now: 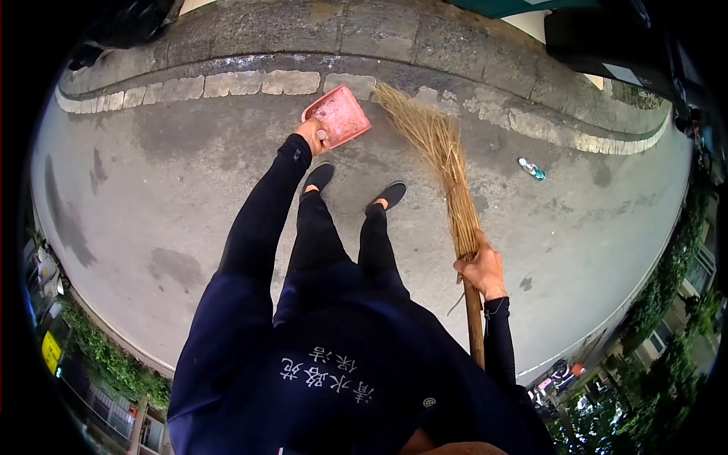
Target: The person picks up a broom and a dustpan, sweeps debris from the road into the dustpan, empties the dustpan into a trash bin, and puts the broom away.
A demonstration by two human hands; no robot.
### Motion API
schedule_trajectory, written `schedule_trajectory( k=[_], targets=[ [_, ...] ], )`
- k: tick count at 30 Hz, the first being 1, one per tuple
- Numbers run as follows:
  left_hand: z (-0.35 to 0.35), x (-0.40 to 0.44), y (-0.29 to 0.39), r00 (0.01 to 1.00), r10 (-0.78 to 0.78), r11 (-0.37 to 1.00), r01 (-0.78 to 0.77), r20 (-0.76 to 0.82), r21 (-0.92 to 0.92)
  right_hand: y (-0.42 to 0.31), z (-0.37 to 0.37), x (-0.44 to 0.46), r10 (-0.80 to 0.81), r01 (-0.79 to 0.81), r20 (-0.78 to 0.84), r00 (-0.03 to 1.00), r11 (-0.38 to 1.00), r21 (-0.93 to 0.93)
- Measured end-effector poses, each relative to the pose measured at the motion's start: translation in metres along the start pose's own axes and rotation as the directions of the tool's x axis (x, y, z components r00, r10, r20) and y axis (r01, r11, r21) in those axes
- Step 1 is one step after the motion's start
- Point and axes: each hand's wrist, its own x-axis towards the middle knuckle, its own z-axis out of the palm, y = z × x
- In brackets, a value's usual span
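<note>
My left hand (313,136) is closed around the handle of a worn pink dustpan (340,117), held out beyond my feet near the kerb. Dirt marks show on the pan's inner face. In my right hand (483,268) is a long straw broom (447,163), gripped where the bristles meet the wooden stick. The bristles fan out forward and left, their tips close to the kerb and to the right of the dustpan. A plastic bottle with a blue-green label (532,169) lies on the pavement right of the broom, touched by neither hand.
A pale stone kerb (291,82) curves across the far side, with a paved strip (379,34) behind it. Dark bins or containers (607,42) stand at the upper right. Grey road (205,182) surrounds my feet. Greenery (114,353) borders the lower left.
</note>
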Motion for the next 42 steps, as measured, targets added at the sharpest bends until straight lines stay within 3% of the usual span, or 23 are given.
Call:
schedule_trajectory(
  k=[2, 4, 6, 7, 10, 13, 16, 18, 20, 21, 22, 24, 28, 32, 36, 37, 38, 40, 42],
  targets=[
    [-0.003, 0.003, -0.001, 0.999, 0.024, 1.0, -0.025, 0.028, 0.003, 0.006, 0.001, 0.015, -0.019, 0.022, -0.104, 0.994, 0.999, 0.035],
    [-0.006, 0.002, -0.007, 0.998, 0.043, 0.999, -0.044, 0.05, 0.013, 0.003, 0.012, 0.061, 0.087, -0.087, -0.002, 0.996, 0.993, 0.084],
    [-0.007, -0.004, -0.011, 0.991, 0.111, 0.994, -0.112, 0.075, 0.007, -0.003, 0.044, 0.097, 0.001, -0.007, -0.048, 0.999, 0.992, -0.126],
    [-0.015, 0.013, -0.009, 0.99, 0.114, 0.993, -0.116, 0.089, 0.018, -0.008, 0.06, 0.099, 0.007, -0.003, 0.023, 1.0, 0.986, -0.167],
    [-0.012, 0.005, -0.013, 0.993, 0.106, 0.994, -0.107, 0.044, 0.023, -0.014, 0.083, 0.068, 0.009, 0.004, 0.116, 0.993, 0.994, -0.108],
    [-0.023, -0.011, -0.01, 0.992, 0.092, 0.996, -0.09, 0.082, -0.024, -0.018, 0.053, 0.018, 0.011, -0.032, 0.174, 0.985, 0.992, 0.121],
    [-0.048, -0.03, -0.001, 0.994, 0.093, 0.994, -0.089, 0.062, -0.057, -0.018, 0.033, 0.01, -0.022, 0.022, 0.004, 1.0, 0.992, 0.127],
    [-0.075, -0.021, 0.018, 0.98, -0.015, 0.995, 0.033, 0.197, -0.089, -0.009, 0.029, 0.049, 0.039, -0.036, -0.009, 0.999, 0.979, 0.201],
    [-0.083, -0.031, 0.03, 0.983, -0.026, 0.989, 0.052, 0.18, -0.137, -0.007, 0.027, 0.104, 0.042, -0.034, -0.037, 0.998, 0.979, 0.199],
    [-0.084, -0.031, 0.035, 0.983, -0.024, 0.989, 0.05, 0.18, -0.14, -0.005, 0.033, 0.135, -0.049, 0.084, -0.165, 0.985, 0.974, 0.212],
    [-0.088, -0.03, 0.04, 0.988, -0.014, 0.991, 0.034, 0.154, -0.126, -0.021, 0.026, 0.154, 0.0, 0.015, -0.09, 0.996, 0.985, 0.172],
    [-0.094, -0.025, 0.047, 0.992, -0.007, 0.993, 0.021, 0.128, -0.113, -0.061, 0.019, 0.16, -0.028, 0.013, -0.093, 0.995, 0.988, -0.151],
    [-0.094, -0.008, 0.057, 0.999, 0.011, 0.988, -0.005, 0.039, -0.152, -0.053, 0.013, 0.122, -0.097, 0.089, -0.062, 0.993, 0.99, -0.113],
    [-0.094, 0.001, 0.063, 0.996, 0.084, 0.986, -0.079, 0.025, -0.147, -0.055, -0.017, 0.047, -0.004, 0.003, -0.063, 0.998, 1.0, -0.017],
    [-0.073, -0.008, 0.065, 0.994, 0.105, 0.98, -0.104, -0.004, -0.169, -0.057, -0.011, 0.084, -0.034, 0.032, -0.094, 0.995, 0.999, -0.026],
    [-0.071, -0.01, 0.065, 0.992, 0.125, 0.978, -0.124, -0.004, -0.166, -0.072, -0.006, 0.099, 0.019, -0.018, -0.012, 1.0, 0.997, 0.074],
    [-0.07, -0.012, 0.062, 0.99, 0.142, 0.977, -0.14, -0.004, -0.161, -0.082, 0.005, 0.119, -0.004, 0.005, 0.034, 0.999, 1.0, -0.022],
    [-0.069, -0.014, 0.058, 0.985, 0.169, 0.976, -0.171, -0.03, -0.132, -0.1, 0.049, 0.139, -0.125, 0.105, -0.03, 0.992, 0.921, -0.374],
    [-0.069, -0.014, 0.054, 0.978, 0.207, 0.971, -0.201, 0.03, -0.132, -0.107, 0.065, 0.117, -0.126, 0.133, 0.042, 0.991, 0.948, -0.289]
  ],
)
